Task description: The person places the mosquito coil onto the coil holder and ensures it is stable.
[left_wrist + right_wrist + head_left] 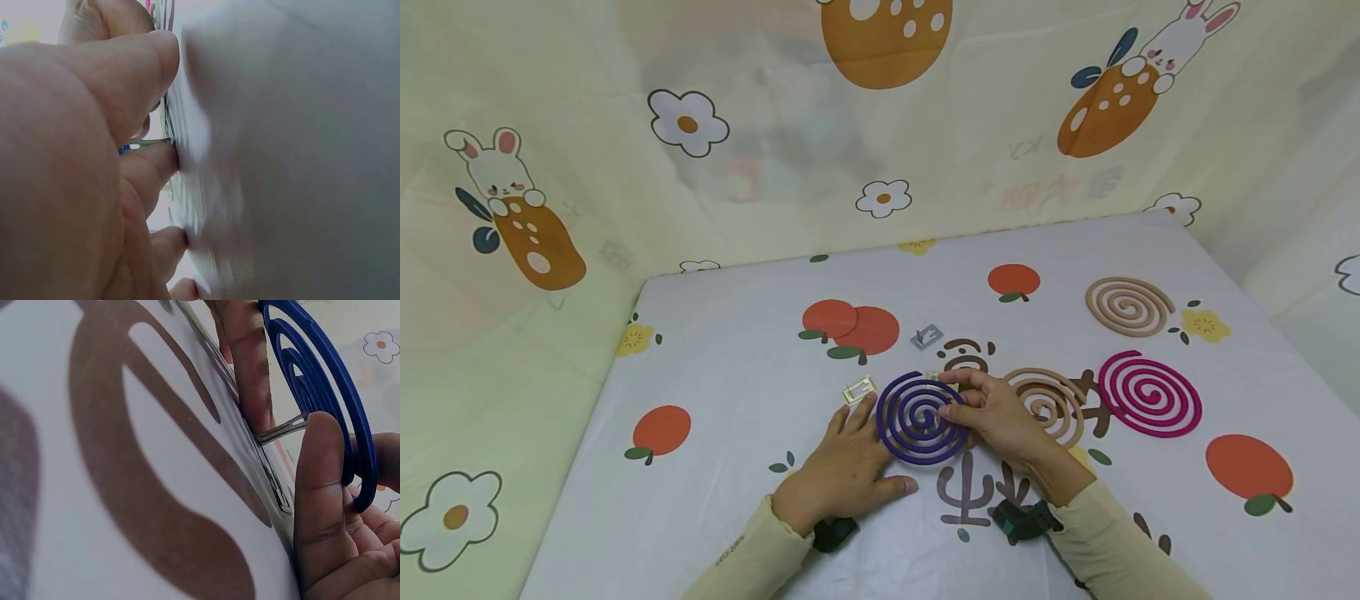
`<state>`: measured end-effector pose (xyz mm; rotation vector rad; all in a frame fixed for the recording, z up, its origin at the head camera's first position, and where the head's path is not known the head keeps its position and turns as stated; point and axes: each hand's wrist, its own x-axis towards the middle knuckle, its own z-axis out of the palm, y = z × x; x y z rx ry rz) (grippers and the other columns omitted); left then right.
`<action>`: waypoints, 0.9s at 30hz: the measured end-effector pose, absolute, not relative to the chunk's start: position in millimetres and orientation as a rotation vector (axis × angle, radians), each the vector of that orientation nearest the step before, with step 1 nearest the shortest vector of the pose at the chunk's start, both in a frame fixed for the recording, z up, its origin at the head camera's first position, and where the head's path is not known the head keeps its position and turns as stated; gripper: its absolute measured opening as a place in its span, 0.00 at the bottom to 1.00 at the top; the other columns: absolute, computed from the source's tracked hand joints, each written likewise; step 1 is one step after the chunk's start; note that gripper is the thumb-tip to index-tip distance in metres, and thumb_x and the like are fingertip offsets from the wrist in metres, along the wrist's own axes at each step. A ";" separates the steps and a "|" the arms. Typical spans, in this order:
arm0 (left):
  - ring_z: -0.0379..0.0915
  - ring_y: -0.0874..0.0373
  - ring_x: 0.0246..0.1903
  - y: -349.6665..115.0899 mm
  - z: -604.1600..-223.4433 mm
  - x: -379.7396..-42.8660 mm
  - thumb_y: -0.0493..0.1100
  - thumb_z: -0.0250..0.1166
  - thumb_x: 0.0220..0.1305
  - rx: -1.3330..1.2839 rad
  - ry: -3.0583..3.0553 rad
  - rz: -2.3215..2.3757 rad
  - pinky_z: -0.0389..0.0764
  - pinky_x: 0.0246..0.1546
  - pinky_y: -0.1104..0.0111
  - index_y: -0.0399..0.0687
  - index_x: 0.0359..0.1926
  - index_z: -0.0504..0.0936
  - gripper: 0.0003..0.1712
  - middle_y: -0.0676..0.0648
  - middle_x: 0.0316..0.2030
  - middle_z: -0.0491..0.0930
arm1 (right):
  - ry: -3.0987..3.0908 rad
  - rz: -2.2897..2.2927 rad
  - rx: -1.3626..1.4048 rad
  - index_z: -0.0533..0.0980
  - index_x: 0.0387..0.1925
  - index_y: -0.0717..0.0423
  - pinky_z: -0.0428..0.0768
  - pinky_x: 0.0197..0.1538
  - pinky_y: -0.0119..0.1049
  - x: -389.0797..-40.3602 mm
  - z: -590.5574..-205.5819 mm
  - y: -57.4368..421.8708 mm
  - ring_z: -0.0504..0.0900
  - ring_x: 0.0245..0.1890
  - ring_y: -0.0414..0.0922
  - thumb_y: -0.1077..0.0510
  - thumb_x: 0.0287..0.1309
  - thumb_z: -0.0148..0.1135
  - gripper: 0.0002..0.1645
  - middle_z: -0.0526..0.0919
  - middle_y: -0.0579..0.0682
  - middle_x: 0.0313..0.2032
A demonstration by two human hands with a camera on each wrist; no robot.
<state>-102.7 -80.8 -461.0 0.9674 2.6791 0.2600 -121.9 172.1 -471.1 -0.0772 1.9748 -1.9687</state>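
My right hand (pixel 1003 421) pinches a blue mosquito coil (pixel 927 419) by its right part, thumb on one face and fingers on the other. In the right wrist view the coil (pixel 356 415) stands off the table, its middle at the tip of a thin metal prong (pixel 284 429) rising from a flat coil stand (pixel 275 481). My left hand (pixel 846 471) rests on the table with fingers extended, partly behind the coil in the head view. A fingertip (pixel 256 406) of that hand lies at the prong's foot. The coil hides most of the stand from above.
A gold coil stand (pixel 859 390) lies beyond my left fingers, and a silver stand (pixel 927 337) farther back. To the right lie a tan coil (pixel 1043 407), a magenta coil (pixel 1150 394) and another tan coil (pixel 1129 307). A patterned cloth (pixel 737 350) covers the table; fabric walls surround it.
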 end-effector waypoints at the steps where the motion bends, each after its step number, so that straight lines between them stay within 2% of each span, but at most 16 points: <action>1: 0.36 0.40 0.82 -80.7 -461.1 -102.7 0.71 0.58 0.70 0.968 2.680 0.260 0.49 0.76 0.38 0.62 0.81 0.62 0.45 0.45 0.83 0.48 | 1.974 -1.968 -0.079 0.67 0.69 0.68 0.80 0.26 0.31 -121.9 -470.9 172.0 0.85 0.34 0.42 0.66 0.67 0.67 0.32 0.88 0.59 0.40; 13: 0.36 0.40 0.82 -81.0 -461.9 -103.2 0.71 0.58 0.70 0.976 2.687 0.260 0.50 0.76 0.38 0.62 0.81 0.63 0.44 0.45 0.83 0.49 | 1.997 -1.946 -0.074 0.68 0.68 0.67 0.79 0.24 0.31 -122.0 -470.8 171.1 0.84 0.33 0.42 0.66 0.67 0.67 0.31 0.88 0.60 0.42; 21: 0.37 0.39 0.82 -81.1 -459.9 -102.7 0.71 0.58 0.70 0.984 2.690 0.258 0.50 0.76 0.37 0.62 0.81 0.63 0.44 0.44 0.83 0.50 | 2.011 -1.935 -0.030 0.69 0.69 0.65 0.83 0.28 0.34 -121.3 -469.0 165.8 0.87 0.35 0.43 0.63 0.64 0.71 0.35 0.89 0.60 0.43; 27: 0.38 0.39 0.82 -80.7 -459.6 -102.6 0.71 0.58 0.70 0.990 2.691 0.257 0.51 0.75 0.37 0.62 0.80 0.64 0.43 0.45 0.82 0.51 | 2.060 -1.910 0.014 0.70 0.67 0.64 0.84 0.27 0.35 -120.2 -469.1 162.6 0.86 0.33 0.43 0.63 0.62 0.73 0.34 0.89 0.58 0.40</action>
